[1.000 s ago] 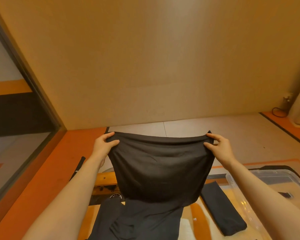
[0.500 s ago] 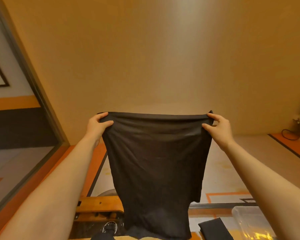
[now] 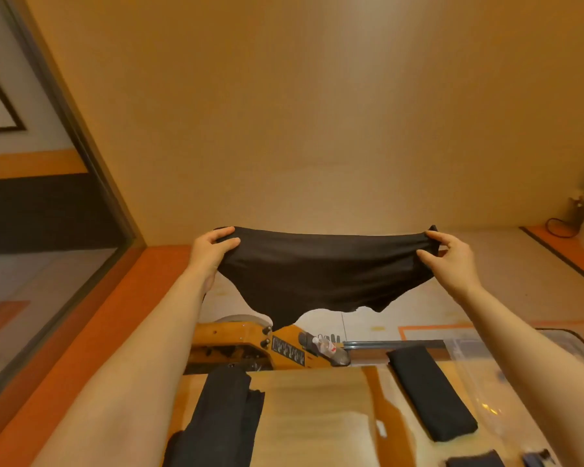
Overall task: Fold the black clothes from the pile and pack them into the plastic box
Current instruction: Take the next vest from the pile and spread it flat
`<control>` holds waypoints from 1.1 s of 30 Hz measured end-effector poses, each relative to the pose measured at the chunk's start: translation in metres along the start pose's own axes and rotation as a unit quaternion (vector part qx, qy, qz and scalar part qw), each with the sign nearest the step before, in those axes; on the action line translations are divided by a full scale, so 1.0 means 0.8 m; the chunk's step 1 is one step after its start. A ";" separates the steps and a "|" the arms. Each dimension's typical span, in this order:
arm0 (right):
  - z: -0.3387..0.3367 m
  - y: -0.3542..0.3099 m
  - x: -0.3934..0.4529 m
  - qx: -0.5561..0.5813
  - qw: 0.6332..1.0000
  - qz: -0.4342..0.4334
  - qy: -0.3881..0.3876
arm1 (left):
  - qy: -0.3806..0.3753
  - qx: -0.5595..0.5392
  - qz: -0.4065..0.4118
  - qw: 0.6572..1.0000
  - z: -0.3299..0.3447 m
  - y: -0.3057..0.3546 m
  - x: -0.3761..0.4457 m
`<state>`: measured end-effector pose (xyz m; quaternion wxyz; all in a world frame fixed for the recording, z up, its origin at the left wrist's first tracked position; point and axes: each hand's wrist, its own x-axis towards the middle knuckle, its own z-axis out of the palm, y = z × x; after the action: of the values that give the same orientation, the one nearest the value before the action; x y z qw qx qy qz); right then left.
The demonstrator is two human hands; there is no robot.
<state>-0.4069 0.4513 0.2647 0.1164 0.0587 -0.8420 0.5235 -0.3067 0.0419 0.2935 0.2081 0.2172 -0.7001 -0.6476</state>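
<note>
The left hand (image 3: 213, 249) pinches the upper left corner of a black garment (image 3: 321, 274), thumb on the near side and fingers curled over the top edge. The right hand (image 3: 452, 254) pinches the upper right corner the same way, thumb and fingertips closed on a small bunch of cloth. Both arms reach forward and up, well apart, so the top edge is stretched almost straight from left to right, with a slight dip in the middle. The garment's long axis runs left to right; the rest hangs down from that edge and its ragged lower hem ends in the air, clear of everything beneath.

Below it lies a table (image 3: 317, 416) with a pale bare strip in the middle. On the left of that strip sits a pile of black clothes (image 3: 223, 419), partly hidden by the left forearm. To the right lies a folded black piece (image 3: 429, 392), a long rectangle running from far to near. Just right of it stands the clear plastic box (image 3: 479, 375), partly behind the right forearm. Beyond the far table edge is a wooden machine (image 3: 250, 345) with a small bottle (image 3: 327, 348) on it, then open floor up to the wall.
</note>
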 end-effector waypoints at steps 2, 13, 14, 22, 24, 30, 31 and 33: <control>0.007 0.036 -0.039 -0.029 0.999 0.024 -0.024 | -0.005 0.024 -0.027 0.999 -0.006 -0.039 -0.031; 0.030 0.189 -0.228 -0.132 0.974 0.114 -0.143 | -0.041 0.105 -0.143 0.983 -0.037 -0.220 -0.187; 0.031 0.198 -0.242 -0.130 0.973 0.122 -0.148 | -0.042 0.125 -0.149 0.980 -0.041 -0.233 -0.199; 0.038 0.220 -0.320 -0.148 0.959 0.170 -0.171 | -0.076 0.250 -0.166 0.951 -0.063 -0.291 -0.271; 0.041 0.220 -0.331 -0.153 0.956 0.177 -0.179 | -0.095 0.278 -0.160 0.943 -0.069 -0.297 -0.280; 0.045 0.234 -0.366 -0.172 0.943 0.202 -0.203 | -0.112 0.316 -0.172 0.926 -0.099 -0.318 -0.299; 0.045 0.239 -0.371 -0.179 0.936 0.213 -0.216 | -0.116 0.317 -0.177 0.925 -0.105 -0.321 -0.302; 0.042 0.249 -0.378 -0.193 0.915 0.241 -0.261 | -0.130 0.319 -0.190 0.919 -0.117 -0.326 -0.306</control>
<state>-0.1629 0.5028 0.0000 -0.2284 -0.0347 -0.9156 0.3292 -0.0432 0.0886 0.0380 -0.0924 0.3147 -0.8361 -0.4396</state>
